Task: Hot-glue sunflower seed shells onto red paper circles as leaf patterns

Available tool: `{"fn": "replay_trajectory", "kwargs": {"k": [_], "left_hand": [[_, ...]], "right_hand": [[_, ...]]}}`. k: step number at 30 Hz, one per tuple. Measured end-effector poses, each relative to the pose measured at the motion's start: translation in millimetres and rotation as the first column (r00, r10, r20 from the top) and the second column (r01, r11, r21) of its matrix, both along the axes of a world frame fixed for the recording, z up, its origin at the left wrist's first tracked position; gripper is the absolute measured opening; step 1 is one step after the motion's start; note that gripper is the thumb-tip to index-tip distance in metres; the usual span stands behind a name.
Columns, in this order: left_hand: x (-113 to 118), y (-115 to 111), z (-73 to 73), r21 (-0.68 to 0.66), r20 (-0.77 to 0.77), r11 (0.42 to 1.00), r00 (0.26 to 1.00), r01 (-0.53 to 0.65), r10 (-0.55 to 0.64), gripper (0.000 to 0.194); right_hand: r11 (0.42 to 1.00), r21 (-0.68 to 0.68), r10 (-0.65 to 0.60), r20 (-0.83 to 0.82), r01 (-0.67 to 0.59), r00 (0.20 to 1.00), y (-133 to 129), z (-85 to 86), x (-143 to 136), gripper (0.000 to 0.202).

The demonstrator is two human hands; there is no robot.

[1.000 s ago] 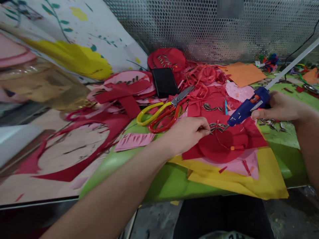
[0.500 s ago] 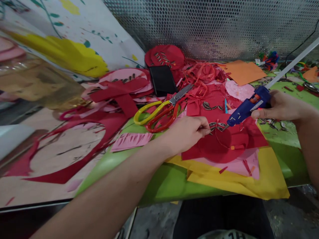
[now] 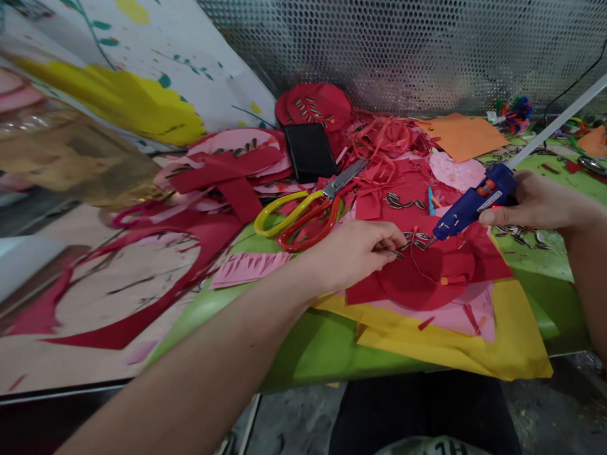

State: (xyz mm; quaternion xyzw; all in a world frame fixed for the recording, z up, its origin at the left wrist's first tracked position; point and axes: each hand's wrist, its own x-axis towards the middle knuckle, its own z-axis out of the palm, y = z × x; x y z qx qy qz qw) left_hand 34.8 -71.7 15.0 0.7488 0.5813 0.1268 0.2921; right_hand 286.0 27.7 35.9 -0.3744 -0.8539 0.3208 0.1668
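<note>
Near the bench (image 3: 303, 357)'s front edge, the right hand (image 3: 540, 201) clasps a blue glue gun (image 3: 467, 208) — nozzle (image 3: 431, 241) slanted left toward the sunflower seed (image 3: 399, 254) that the left hand (image 3: 358, 253) pinches by the red paper disc (image 3: 422, 287).

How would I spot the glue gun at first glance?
On the green tabletop, find the round red disc. Beside its far edge, the right hand holds the glue gun. Unlike the red-and-yellow-handled scissors, it is dark blue, with a long pale stick jutting from its back.

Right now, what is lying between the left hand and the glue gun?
In the head view, striped seeds and a thin red cord lie between them.
</note>
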Motion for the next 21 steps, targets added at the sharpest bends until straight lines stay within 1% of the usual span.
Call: {"fn": "replay_trajectory", "kwargs": {"k": [3,5,8,11,15,18,21], "left_hand": [[-2.1,1.3,-0.6,-0.023,-0.026,1.0,1.0,-0.001,0.0,0.02],[-3.0,1.7,-0.6,-0.02,-0.065,1.0,0.998,0.014,-0.015,0.017],[-2.7,1.2,-1.1,0.052,-0.101,0.998,0.995,0.021,-0.016,0.015],[0.8,-0.1,-3.5,0.13,-0.07,0.991,0.997,-0.021,0.031,0.013],[8.2,-2.0,-8.9,0.141,0.016,0.987,0.997,-0.072,0.071,0.012],[11.9,-3.0,-12.4,0.144,0.01,0.987,0.997,-0.072,0.071,0.012],[12.8,-3.1,-14.5,0.162,-0.018,0.985,0.998,-0.059,0.062,0.013]], "right_hand": [[0.998,-0.046,0.041,0.028,-0.04,0.999,0.9,0.2,0.4,0.059],[0.998,-0.057,0.039,0.027,-0.037,0.999,1.2,0.2,0.7,0.058],[0.997,-0.068,0.041,0.008,-0.041,0.999,1.3,-0.1,1.2,0.055],[0.997,-0.067,0.027,0.021,-0.026,0.999,1.3,-0.3,1.5,0.056],[0.997,-0.068,0.034,0.01,-0.033,0.999,0.7,-0.1,0.5,0.059],[0.994,-0.072,0.082,-0.038,-0.084,0.996,0.3,-0.7,-0.9,0.057],[0.991,-0.069,0.114,-0.051,-0.117,0.992,0.5,-1.9,-1.5,0.053]]}}
